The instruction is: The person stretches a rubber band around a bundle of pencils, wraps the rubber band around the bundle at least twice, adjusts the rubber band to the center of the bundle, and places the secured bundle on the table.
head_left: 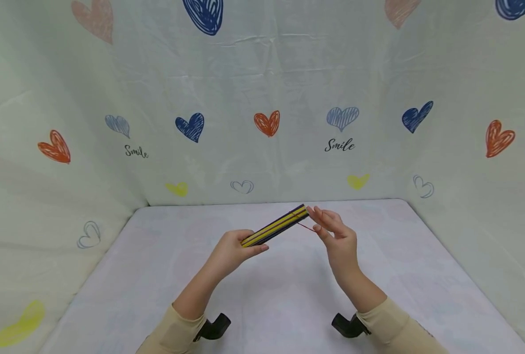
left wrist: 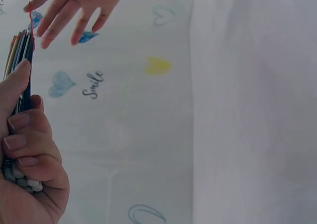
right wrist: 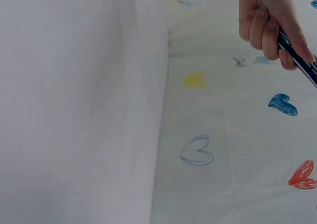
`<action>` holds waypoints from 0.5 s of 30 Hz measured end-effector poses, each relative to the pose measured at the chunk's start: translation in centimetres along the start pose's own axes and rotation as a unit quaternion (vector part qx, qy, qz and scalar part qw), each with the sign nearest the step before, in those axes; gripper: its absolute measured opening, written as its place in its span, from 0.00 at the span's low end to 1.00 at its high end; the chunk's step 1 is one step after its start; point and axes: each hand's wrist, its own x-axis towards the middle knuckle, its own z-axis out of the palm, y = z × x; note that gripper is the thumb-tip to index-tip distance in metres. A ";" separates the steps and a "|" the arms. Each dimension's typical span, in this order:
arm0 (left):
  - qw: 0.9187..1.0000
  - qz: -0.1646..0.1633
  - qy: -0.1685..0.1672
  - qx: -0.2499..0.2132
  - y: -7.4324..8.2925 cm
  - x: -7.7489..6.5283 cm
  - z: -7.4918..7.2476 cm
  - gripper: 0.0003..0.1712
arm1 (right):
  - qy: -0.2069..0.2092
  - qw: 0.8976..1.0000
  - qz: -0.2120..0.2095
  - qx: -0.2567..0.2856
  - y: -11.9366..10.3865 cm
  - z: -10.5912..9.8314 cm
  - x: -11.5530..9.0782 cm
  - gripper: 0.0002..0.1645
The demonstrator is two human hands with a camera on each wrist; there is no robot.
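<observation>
1. One bundle of pencils (head_left: 274,228), yellow and dark striped: I judge it light and stiff, the smooth barrels apt to slide against one another, any points fragile.
2. One red elastic band (head_left: 307,227), thin: likely soft, stretchy and quick to snap back. It lies about the bundle's far end, one strand drawn out to the right thumb.
3. Best hold, by my reckoning: round the lower barrels, all gathered, clear of the band.
4. Left hand (head_left: 235,248): clasped round the bundle's lower end, thumb along the barrels.
5. Right hand (head_left: 339,236): fingers extended just beside the far end, not clasping the pencils.
6. Position: bundle slanting between both hands, raised above the table (head_left: 289,300).
</observation>
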 end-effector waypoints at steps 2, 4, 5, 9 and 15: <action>1.000 0.012 -0.014 0.011 -0.1 -0.3 -0.2 0.14 | -0.019 1.000 0.013 -0.009 -0.3 -0.4 0.1 0.22; 0.999 0.023 -0.029 0.024 -0.1 -0.5 -0.4 0.14 | -0.039 0.999 0.028 -0.025 -0.7 -0.7 0.1 0.20; 0.999 0.028 -0.037 0.030 -0.1 -0.7 -0.5 0.14 | -0.053 0.998 0.035 -0.030 -1.0 -0.9 0.1 0.20; 0.994 0.051 -0.058 0.071 -0.2 -1.0 -0.9 0.13 | -0.107 0.990 0.049 -0.072 -1.7 -1.4 0.3 0.19; 0.981 0.105 -0.066 0.152 -0.2 -1.1 -1.5 0.15 | -0.171 0.978 0.039 -0.116 -2.4 -2.1 0.5 0.18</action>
